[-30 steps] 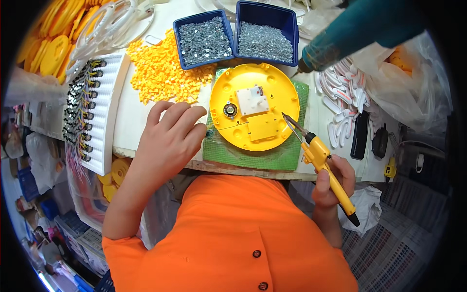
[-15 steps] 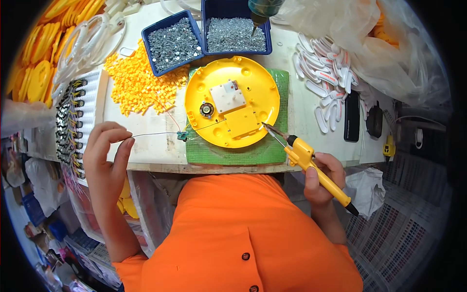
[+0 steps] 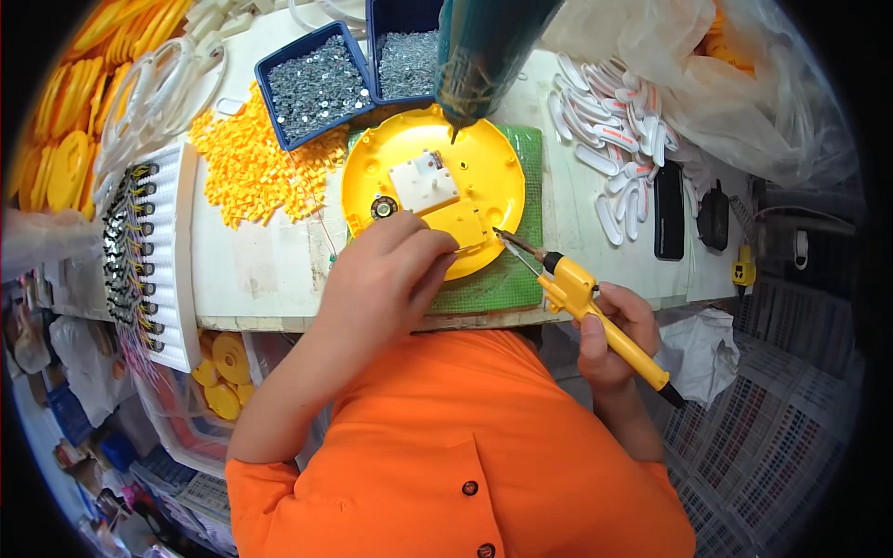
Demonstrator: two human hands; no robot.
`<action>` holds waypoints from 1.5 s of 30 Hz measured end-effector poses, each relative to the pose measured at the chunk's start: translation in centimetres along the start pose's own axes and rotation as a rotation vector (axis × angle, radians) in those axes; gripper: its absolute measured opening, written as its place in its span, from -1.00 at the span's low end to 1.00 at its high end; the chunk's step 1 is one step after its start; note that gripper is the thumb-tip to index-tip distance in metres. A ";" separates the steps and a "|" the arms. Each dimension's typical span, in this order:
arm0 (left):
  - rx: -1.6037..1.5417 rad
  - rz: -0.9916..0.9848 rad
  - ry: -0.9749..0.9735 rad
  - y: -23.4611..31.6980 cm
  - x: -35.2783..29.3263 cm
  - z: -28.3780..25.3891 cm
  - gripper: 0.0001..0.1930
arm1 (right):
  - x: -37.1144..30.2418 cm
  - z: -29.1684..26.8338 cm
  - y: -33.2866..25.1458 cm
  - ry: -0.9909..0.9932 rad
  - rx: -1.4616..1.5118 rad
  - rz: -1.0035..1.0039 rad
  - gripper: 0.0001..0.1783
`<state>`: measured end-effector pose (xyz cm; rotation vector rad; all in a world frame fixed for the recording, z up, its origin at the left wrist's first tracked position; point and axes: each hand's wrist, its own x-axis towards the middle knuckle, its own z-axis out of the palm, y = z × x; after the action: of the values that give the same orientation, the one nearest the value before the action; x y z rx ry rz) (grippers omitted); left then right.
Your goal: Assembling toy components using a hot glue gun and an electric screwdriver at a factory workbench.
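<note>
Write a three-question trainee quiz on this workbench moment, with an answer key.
1. True or false: the right hand holds the yellow soldering iron.
2. Where does the left hand rest? A) on the blue trays B) on the yellow round housing C) on the black phone
3. Fill in: the housing lies on a ____ mat.

Key: 1 true. 2 B, with the fingertips at its lower edge near the iron's tip. 3 green.

L hand (image 3: 386, 279) curled, fingers pinched fwd; R hand (image 3: 609, 335) fisted, forearm angled in from lower right.
</note>
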<state>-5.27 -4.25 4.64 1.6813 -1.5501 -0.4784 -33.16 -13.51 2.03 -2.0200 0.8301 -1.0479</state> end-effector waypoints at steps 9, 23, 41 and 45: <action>0.317 0.170 0.052 -1.1 1.2 3.0 -0.85 | 0.4 0.6 -0.5 -0.034 -0.013 0.015 -0.62; 0.410 0.115 0.044 -0.7 1.6 3.5 -0.86 | 1.5 0.6 -0.7 -0.113 -0.071 -0.105 -0.61; 0.407 0.114 0.052 -0.8 1.6 3.5 -0.89 | 1.3 0.9 -0.5 -0.103 -0.043 -0.122 -0.62; 0.406 0.113 0.043 -0.7 1.6 3.5 -0.89 | 1.0 1.3 -0.4 -0.037 -0.053 -0.060 -0.67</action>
<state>-7.01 -6.85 2.30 1.8728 -1.7844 -0.0673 -31.50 -13.65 2.22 -2.1140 0.7905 -1.0282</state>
